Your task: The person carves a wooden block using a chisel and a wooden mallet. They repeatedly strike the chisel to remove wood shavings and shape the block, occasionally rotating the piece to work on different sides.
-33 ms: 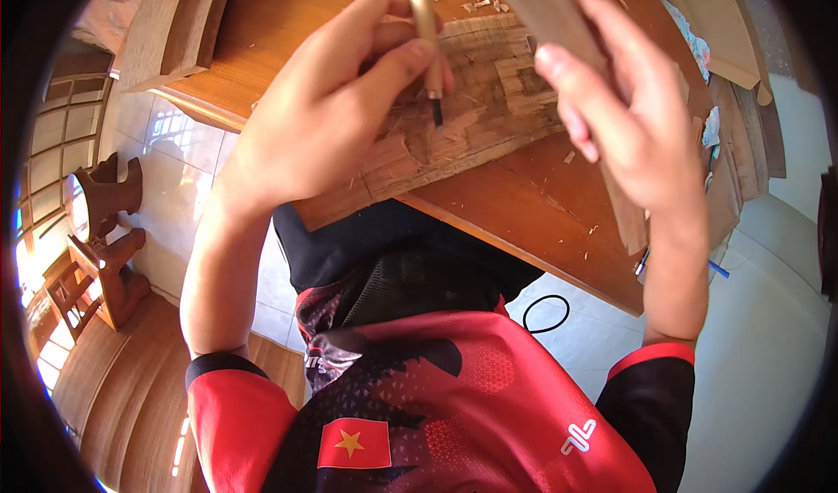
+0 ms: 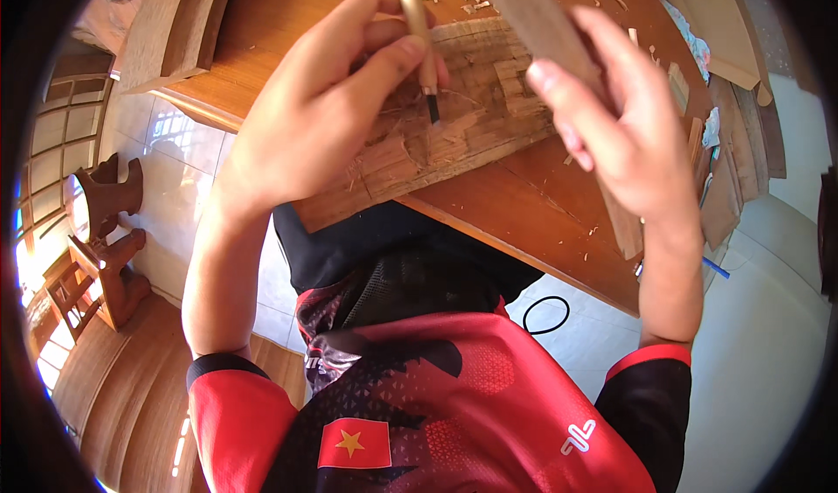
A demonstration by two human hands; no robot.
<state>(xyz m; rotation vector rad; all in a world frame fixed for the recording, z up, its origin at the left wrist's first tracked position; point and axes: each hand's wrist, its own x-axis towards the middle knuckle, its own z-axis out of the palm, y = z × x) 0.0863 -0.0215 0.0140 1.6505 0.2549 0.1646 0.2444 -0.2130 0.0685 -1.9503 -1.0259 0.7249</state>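
No packages, labels, signs or screens

Only printed marks on clothing show — a small red rectangular flag patch with a yellow star (image 2: 353,443) on the red shirt's chest, and a small white emblem (image 2: 578,437) to its right.

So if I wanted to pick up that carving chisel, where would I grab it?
Take the chisel by its pale wooden handle, coming from the left as the left hand does. It stands nearly upright, its dark blade down on the carved wood panel, so only the handle is safe to grip.
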